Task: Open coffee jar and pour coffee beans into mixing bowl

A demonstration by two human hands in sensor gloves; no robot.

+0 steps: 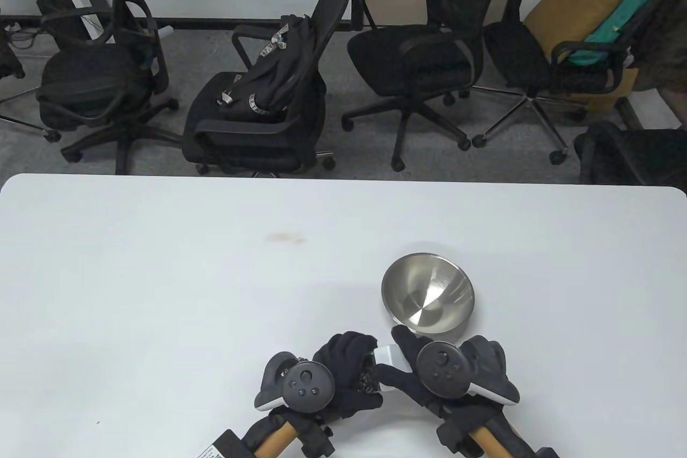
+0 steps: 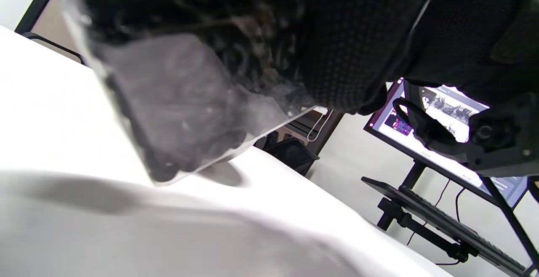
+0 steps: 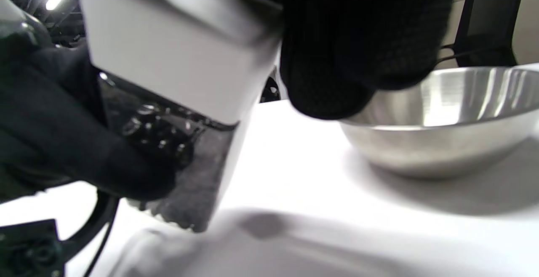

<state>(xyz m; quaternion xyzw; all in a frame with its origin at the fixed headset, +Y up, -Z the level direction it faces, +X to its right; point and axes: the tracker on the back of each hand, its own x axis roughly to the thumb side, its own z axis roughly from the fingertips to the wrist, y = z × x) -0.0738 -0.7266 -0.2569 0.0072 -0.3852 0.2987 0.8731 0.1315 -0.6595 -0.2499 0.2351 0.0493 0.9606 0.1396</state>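
Note:
A clear coffee jar (image 1: 369, 376) with dark beans and a white lid (image 1: 387, 357) is tilted above the table near its front edge. My left hand (image 1: 349, 372) grips the jar's body; the jar (image 2: 177, 100) fills the left wrist view. My right hand (image 1: 410, 366) grips the white lid (image 3: 177, 58), which sits on the jar (image 3: 185, 176). The steel mixing bowl (image 1: 428, 292) stands empty just behind my right hand and shows at the right of the right wrist view (image 3: 442, 117).
The white table (image 1: 161, 275) stretches left and back from the hands. Office chairs (image 1: 268, 103) stand on the floor beyond its far edge. A monitor on a stand (image 2: 442, 121) is in the background of the left wrist view.

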